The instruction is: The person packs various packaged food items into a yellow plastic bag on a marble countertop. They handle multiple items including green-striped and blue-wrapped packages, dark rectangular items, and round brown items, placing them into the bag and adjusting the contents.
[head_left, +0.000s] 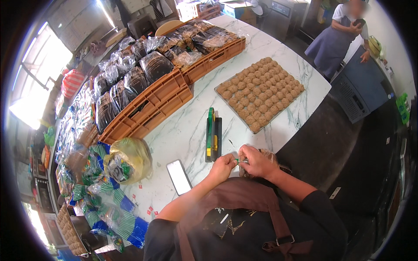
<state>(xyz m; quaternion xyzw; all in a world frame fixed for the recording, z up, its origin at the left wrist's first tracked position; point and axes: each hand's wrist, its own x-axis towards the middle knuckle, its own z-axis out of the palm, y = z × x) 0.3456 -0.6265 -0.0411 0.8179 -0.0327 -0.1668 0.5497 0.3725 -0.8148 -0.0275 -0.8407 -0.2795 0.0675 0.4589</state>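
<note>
Close to my body at the table's near edge, my left hand [223, 168] and my right hand [260, 162] meet, fingers pinched together. A small green strip [237, 161] shows between the left fingertips. Partly hidden beneath the right hand is a clear plastic bag [268, 154] with something brown inside; the right fingers seem closed around its gathered end. Just beyond my left hand lies a green and black bag-neck taping tool [211, 124] with yellow parts. A phone [178, 177] with a lit white screen rests left of my left forearm.
Brown dough-like balls [261, 93] fill a tray ahead on the right. Orange-brown crates [150, 108] of bagged dark goods line the far left. Nearer stand a yellow plastic bag [141, 156] and striped blue-green packaging [124, 200]. Another person [333, 41] stands beyond the table's right corner.
</note>
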